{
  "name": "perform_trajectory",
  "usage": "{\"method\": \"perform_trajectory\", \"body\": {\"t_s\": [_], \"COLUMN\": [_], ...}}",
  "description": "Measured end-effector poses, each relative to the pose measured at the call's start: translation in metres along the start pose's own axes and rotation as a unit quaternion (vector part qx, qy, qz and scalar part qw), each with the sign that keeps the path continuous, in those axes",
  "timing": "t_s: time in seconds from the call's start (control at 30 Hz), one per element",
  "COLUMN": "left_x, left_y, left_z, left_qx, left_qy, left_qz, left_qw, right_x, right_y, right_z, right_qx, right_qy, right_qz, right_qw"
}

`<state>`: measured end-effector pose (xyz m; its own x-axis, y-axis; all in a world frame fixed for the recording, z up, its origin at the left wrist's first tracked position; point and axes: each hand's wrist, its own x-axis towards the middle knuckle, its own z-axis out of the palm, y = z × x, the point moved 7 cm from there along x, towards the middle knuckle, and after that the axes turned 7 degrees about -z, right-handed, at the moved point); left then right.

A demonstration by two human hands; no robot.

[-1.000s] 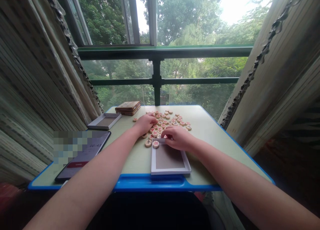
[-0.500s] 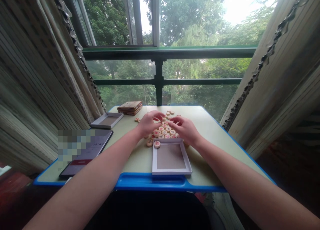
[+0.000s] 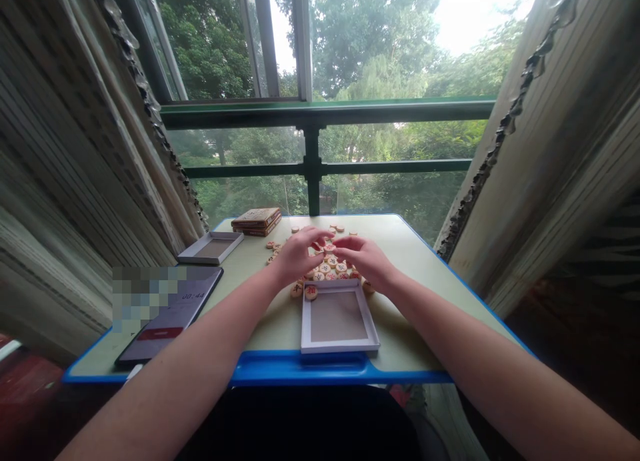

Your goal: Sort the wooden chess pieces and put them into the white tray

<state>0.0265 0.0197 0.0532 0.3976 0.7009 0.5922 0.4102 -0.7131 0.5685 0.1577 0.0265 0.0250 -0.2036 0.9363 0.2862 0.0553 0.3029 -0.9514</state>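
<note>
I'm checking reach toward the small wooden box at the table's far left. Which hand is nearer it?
Left. The left hand lies just right of the wooden box; the right hand is farther right, beyond the left.

Both bare forearms reach forward from the near edge of the bench toward its middle, converging so the hands almost meet. The left hand [image 3: 296, 253] is cupped palm-down, its fingers [image 3: 315, 235] curled and spread, tips pointing toward the right. The right hand [image 3: 364, 259] mirrors it, palm down and angled inward, fingers [image 3: 345, 243] bent with tips pointing left. The fingertips of the two hands lie just beside each other. Whether either grip encloses anything cannot be told.
</note>
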Motion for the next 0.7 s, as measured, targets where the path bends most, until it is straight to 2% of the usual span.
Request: {"method": "perform_trajectory", "body": {"t_s": [0.13,0.23,0.4,0.57,0.63,0.7], "left_x": [-0.001,-0.001,-0.001,0.0,0.0,0.001], "left_y": [0.006,0.003,-0.005,0.002,0.002,-0.003], "left_z": [-0.001,-0.002,-0.001,0.0,-0.001,-0.006], "left_qx": [-0.007,0.002,-0.013,-0.034,-0.019,0.003], "left_qy": [0.003,0.01,0.007,-0.006,-0.01,-0.003], "left_qz": [0.011,0.003,-0.023,-0.014,-0.032,-0.076], "left_qw": [1.0,1.0,1.0,0.999,0.999,0.997], "right_x": [0.0,0.001,0.001,0.001,0.0,-0.002], "right_y": [0.003,0.002,0.0,0.0,-0.003,-0.007], "right_z": [0.0,0.0,0.0,-0.001,-0.003,-0.004], "right_qx": [0.041,0.056,0.061,0.04,0.019,-0.024], "right_qy": [0.004,-0.003,-0.011,-0.011,-0.007,-0.008], "right_qz": [0.022,0.017,0.0,-0.006,-0.009,-0.018], "right_qw": [0.999,0.998,0.998,0.999,1.0,1.0]}}
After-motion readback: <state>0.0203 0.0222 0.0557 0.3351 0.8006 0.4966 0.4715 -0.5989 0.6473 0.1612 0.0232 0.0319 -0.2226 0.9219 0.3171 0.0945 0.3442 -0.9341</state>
